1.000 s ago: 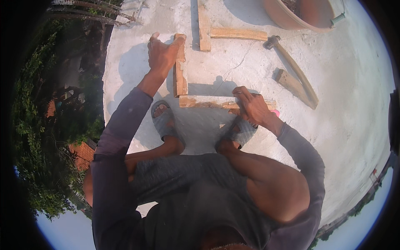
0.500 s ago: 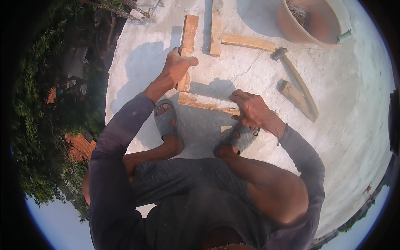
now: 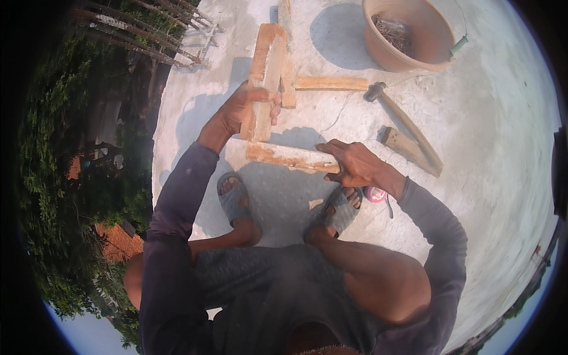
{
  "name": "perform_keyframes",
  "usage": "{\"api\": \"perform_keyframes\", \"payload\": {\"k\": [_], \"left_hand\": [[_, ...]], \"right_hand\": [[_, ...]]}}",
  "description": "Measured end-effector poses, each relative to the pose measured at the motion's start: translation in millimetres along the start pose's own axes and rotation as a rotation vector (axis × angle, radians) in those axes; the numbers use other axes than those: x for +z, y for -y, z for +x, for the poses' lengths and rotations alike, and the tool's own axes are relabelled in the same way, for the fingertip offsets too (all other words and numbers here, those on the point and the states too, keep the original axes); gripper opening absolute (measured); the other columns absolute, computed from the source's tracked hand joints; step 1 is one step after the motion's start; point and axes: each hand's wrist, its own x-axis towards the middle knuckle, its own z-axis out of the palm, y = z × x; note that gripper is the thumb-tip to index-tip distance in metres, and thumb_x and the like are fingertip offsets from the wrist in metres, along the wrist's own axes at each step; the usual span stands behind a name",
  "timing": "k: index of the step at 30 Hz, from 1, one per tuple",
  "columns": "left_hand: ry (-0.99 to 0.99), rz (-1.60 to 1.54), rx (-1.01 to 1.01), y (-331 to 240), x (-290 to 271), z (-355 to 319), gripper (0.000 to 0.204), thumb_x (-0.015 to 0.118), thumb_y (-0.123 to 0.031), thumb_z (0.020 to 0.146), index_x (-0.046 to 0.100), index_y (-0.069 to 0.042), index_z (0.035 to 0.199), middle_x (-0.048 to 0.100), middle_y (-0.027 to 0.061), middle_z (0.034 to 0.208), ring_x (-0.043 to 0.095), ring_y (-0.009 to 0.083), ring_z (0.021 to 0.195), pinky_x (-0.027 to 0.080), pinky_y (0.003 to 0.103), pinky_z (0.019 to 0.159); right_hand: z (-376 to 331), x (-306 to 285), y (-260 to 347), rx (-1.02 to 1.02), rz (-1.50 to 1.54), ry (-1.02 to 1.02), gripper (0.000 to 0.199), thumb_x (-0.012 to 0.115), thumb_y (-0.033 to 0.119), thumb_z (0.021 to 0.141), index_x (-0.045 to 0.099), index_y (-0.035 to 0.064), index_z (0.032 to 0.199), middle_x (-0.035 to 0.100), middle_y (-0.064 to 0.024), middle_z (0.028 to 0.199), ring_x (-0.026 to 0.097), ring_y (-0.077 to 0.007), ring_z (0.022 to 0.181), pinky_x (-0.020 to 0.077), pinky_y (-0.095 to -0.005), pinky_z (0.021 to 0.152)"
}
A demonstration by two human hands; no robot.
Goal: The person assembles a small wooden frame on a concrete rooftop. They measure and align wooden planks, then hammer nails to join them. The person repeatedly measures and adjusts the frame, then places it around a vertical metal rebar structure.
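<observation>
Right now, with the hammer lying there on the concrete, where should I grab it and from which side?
Grip the hammer on its wooden handle near the lower free end, coming from above on the right hand side. It lies flat, head toward the bucket, and a wood block sits close along the handle's left.

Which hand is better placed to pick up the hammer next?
Probably the right hand: the hammer lies on its side, just beyond it. The left hand is farther off, gripping an upright plank.
</observation>
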Motion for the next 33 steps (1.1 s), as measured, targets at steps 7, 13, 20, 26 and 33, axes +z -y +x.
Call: {"api": "perform_keyframes", "payload": {"k": [7, 13, 20, 26, 33], "left_hand": [[-0.773, 1.035, 0.123, 2.9, 20.1, 26.7, 0.069, 0.082, -0.029, 0.078, 0.049, 0.010, 0.124, 0.070, 0.0236, 0.103, 0.072, 0.0377, 0.092, 0.058, 0.044, 0.086], [-1.029, 0.753, 0.291, -16.7, 28.4, 29.8, 0.073, 0.085, -0.032, 0.077, 0.049, 0.009, 0.124, 0.070, 0.0269, 0.107, 0.071, 0.0398, 0.101, 0.054, 0.046, 0.094], [-1.109, 0.480, 0.423, -30.9, 28.2, 50.2, 0.074, 0.087, -0.029, 0.077, 0.052, 0.011, 0.127, 0.069, 0.0260, 0.112, 0.070, 0.0388, 0.104, 0.052, 0.044, 0.096], [-1.056, 0.455, 0.347, -31.2, 27.5, 63.3, 0.070, 0.087, -0.023, 0.076, 0.054, 0.010, 0.128, 0.068, 0.0260, 0.117, 0.068, 0.0362, 0.107, 0.051, 0.041, 0.096], [-0.966, 0.254, 0.394, -28.8, 37.0, 68.9, 0.068, 0.087, -0.017, 0.076, 0.054, 0.009, 0.129, 0.066, 0.0218, 0.118, 0.066, 0.0302, 0.105, 0.051, 0.040, 0.094]], "right_hand": [[-2.9, -14.7, 10.7, 0.163, -0.242, 0.021, 0.072, 0.077, 0.017, 0.081, 0.048, -0.0007, 0.144, 0.064, -0.0217, 0.101, 0.069, -0.0416, 0.081, 0.0558, -0.0475, 0.071], [3.3, -26.1, 24.4, 0.246, -0.523, -0.123, 0.080, 0.074, 0.005, 0.071, 0.046, -0.0020, 0.146, 0.063, -0.0200, 0.105, 0.072, -0.0378, 0.087, 0.0594, -0.0450, 0.070], [7.5, -32.6, 25.6, 0.248, -0.683, -0.278, 0.074, 0.070, 0.004, 0.077, 0.045, -0.0019, 0.147, 0.063, -0.0182, 0.104, 0.071, -0.0330, 0.086, 0.0595, -0.0426, 0.067], [1.3, -28.6, 24.2, 0.242, -0.692, -0.332, 0.061, 0.062, 0.004, 0.083, 0.051, -0.0033, 0.143, 0.064, -0.0165, 0.097, 0.068, -0.0301, 0.077, 0.0564, -0.0400, 0.062], [-7.2, -25.2, 16.9, 0.250, -0.698, -0.359, 0.057, 0.059, 0.004, 0.084, 0.052, -0.0041, 0.140, 0.064, -0.0166, 0.094, 0.067, -0.0295, 0.073, 0.0546, -0.0394, 0.059]]}}
